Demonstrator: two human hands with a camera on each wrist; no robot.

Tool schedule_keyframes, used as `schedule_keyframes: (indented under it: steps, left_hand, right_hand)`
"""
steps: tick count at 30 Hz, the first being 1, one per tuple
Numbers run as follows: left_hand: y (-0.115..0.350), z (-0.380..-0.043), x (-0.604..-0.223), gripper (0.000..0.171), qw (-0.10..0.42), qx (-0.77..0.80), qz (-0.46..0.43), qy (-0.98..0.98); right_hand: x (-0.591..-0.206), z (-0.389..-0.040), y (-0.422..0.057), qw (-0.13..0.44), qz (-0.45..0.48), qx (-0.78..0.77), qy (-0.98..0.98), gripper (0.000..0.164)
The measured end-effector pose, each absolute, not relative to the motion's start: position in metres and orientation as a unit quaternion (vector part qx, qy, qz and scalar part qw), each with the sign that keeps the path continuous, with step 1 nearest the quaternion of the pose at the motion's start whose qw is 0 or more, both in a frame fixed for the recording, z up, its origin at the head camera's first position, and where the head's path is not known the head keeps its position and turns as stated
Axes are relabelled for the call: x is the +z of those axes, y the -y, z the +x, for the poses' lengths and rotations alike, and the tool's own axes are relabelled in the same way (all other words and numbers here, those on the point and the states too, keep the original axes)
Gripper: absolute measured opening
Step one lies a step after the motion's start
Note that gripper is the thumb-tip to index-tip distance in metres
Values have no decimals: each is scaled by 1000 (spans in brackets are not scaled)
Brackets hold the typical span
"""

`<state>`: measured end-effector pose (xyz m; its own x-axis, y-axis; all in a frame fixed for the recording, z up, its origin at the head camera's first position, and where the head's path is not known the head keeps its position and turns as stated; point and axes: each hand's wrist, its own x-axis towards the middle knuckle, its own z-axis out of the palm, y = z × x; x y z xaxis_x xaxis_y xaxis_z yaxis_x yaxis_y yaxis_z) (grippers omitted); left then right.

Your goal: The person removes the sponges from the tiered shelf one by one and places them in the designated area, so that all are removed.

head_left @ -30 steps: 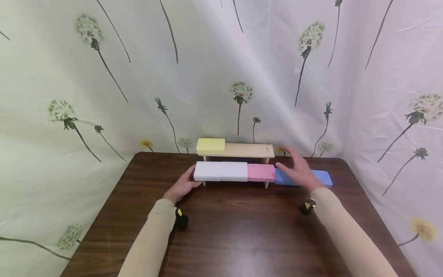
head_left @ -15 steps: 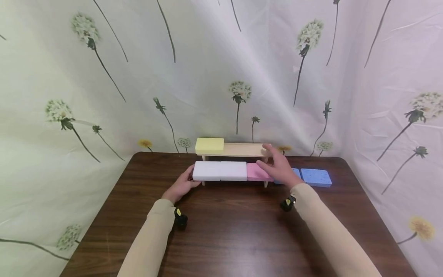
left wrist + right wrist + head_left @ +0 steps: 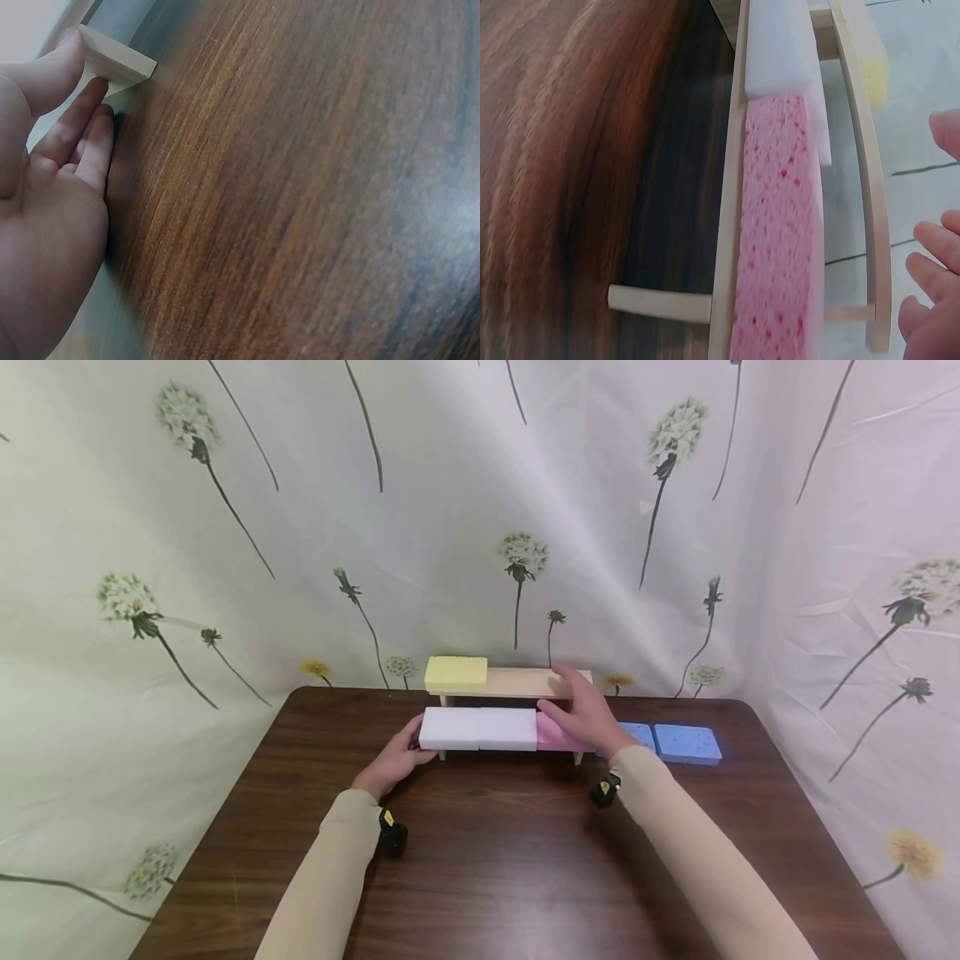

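Two white sponges (image 3: 477, 728) and a pink sponge (image 3: 558, 732) lie in a row on the front tier of a small wooden stand (image 3: 727, 225). My left hand (image 3: 395, 762) is at the row's left end. In the left wrist view its thumb rests near a wooden leg (image 3: 120, 56), with the other fingers loosely extended beside that leg. My right hand (image 3: 588, 714) hovers around the pink sponge's right part, fingers spread and holding nothing. In the right wrist view its fingers (image 3: 934, 255) appear apart from the stand.
A yellow sponge (image 3: 456, 672) sits at the left of the raised back tier (image 3: 517, 682). Two blue sponges (image 3: 687, 744) lie at the row's right on the brown table (image 3: 480, 860). A flower-patterned cloth (image 3: 450, 527) hangs close behind.
My right hand has moved left, from over the blue sponges to over the pink sponge, uncovering the blue ones. The left hand stays in place, and the sponges have not visibly moved.
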<state>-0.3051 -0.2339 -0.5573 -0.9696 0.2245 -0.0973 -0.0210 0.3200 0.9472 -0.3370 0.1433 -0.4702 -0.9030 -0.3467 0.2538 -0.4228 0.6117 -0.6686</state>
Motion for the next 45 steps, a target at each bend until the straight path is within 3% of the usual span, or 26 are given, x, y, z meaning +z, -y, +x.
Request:
schedule_keyframes:
  steps: [32,45]
  left_hand:
    - [234,-306,-555,84,109,584,58,-802]
    - [235,-306,-555,83,112,580,51,-805]
  right_hand:
    - [-462,-364,-76,8,241,316,918,82]
    - [-452,-375,-51,-34,247,292,923,89]
